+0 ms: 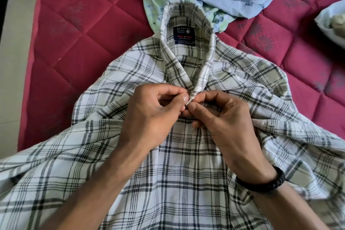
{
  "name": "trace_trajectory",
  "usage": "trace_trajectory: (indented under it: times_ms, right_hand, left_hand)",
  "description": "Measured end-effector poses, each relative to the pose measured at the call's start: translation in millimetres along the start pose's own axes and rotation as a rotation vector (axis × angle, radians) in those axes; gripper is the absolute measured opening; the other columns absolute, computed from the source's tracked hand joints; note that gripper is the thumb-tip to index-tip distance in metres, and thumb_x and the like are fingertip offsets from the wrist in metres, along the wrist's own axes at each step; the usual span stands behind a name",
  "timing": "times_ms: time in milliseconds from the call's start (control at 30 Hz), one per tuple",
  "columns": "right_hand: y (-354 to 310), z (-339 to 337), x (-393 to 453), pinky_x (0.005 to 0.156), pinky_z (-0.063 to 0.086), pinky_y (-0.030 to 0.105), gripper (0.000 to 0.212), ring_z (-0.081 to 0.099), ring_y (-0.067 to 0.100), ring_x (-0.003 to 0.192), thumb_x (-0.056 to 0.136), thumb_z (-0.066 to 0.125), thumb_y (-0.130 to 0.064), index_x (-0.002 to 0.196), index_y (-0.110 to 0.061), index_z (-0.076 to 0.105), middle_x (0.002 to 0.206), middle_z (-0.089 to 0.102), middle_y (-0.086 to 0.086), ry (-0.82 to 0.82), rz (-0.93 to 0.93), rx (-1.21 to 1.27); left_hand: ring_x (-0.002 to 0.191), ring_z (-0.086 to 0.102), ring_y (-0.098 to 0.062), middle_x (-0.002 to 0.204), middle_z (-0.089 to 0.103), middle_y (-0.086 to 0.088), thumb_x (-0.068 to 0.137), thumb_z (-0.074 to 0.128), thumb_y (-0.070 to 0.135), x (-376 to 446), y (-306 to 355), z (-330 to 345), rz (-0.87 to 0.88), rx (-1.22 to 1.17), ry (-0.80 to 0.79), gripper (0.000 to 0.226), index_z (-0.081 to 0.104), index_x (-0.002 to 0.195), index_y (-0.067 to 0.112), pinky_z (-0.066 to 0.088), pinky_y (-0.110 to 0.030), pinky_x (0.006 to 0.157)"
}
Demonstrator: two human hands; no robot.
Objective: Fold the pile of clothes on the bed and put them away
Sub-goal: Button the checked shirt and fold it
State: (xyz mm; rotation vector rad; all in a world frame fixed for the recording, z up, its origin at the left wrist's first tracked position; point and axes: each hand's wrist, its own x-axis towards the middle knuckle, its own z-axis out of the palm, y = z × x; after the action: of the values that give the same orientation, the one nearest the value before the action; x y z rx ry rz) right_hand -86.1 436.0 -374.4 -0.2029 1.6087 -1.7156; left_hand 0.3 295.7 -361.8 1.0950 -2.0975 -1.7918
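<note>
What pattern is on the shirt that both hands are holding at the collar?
The shirt is white with a dark grey and black plaid check, clearest in the head view.

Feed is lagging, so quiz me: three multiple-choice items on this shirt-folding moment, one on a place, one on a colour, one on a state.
1. Where do both hands meet?
A. at the collar front
B. at the hem
C. on a sleeve cuff

2. What colour is the mattress?
A. green
B. maroon
C. yellow

3. How is the checked shirt?
A. folded square
B. hung up
C. spread out, unfolded

Answers: 1 A, the left hand and right hand pinch the collar closure. 2 B, the mattress is maroon quilting. 3 C, the checked shirt lies spread out.
</note>
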Motion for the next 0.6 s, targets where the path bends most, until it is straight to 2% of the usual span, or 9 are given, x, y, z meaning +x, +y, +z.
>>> trace_trajectory:
  times_ms: [67, 133, 300, 500, 600]
  right_hand:
    - [2, 1, 0, 0.067, 0.059, 0.031, 0.013, 0.077, 0.021, 0.083, 0.092, 0.074, -0.006, 0.104, -0.003, 0.07, 0.095, 0.078, 0.01, 0.025, -0.022, -0.052]
    - [4, 0, 1, 0.071, 0.059, 0.034, 0.011, 0.076, 0.02, 0.081, 0.092, 0.075, -0.007, 0.103, -0.004, 0.072, 0.096, 0.078, 0.009, 0.038, -0.032, -0.079]
    - [3, 0, 1, 0.065, 0.061, 0.03, 0.019, 0.078, 0.028, 0.09, 0.088, 0.077, -0.007, 0.104, 0.001, 0.071, 0.095, 0.079, 0.013, 0.015, 0.002, -0.006]
    - [3, 3, -2, 0.064, 0.061, 0.031, 0.013, 0.079, 0.027, 0.089, 0.089, 0.076, -0.007, 0.101, -0.003, 0.073, 0.092, 0.079, 0.012, 0.041, -0.043, -0.035]
    - [4, 6, -4, 0.062, 0.062, 0.029, 0.011, 0.079, 0.026, 0.087, 0.09, 0.076, -0.006, 0.1, -0.005, 0.072, 0.091, 0.079, 0.01, 0.046, -0.064, -0.034]
  left_hand:
    - [0.078, 0.077, -0.006, 0.085, 0.079, 0.008, 0.08, 0.085, 0.038, -3, 4, 0, 0.017, 0.04, -0.028, 0.026, 0.08, 0.1, 0.022, 0.064, -0.029, 0.073]
    - [0.079, 0.075, -0.002, 0.086, 0.079, 0.009, 0.074, 0.088, 0.043, -4, 6, 0, 0.056, 0.102, -0.035, 0.035, 0.079, 0.1, 0.022, 0.062, -0.023, 0.071]
    - [0.075, 0.073, 0.005, 0.084, 0.076, 0.012, 0.083, 0.085, 0.031, -3, 3, 2, 0.147, 0.154, 0.039, 0.021, 0.079, 0.099, 0.019, 0.057, -0.012, 0.065]
    - [0.073, 0.074, 0.001, 0.086, 0.076, 0.011, 0.088, 0.081, 0.017, -7, -2, 7, 0.201, 0.095, 0.126, 0.014, 0.079, 0.102, 0.014, 0.058, -0.014, 0.065]
    - [0.072, 0.077, -0.01, 0.088, 0.079, 0.001, 0.088, 0.082, 0.013, -5, -6, 8, 0.123, -0.035, 0.146, 0.018, 0.078, 0.105, 0.01, 0.062, -0.024, 0.066]
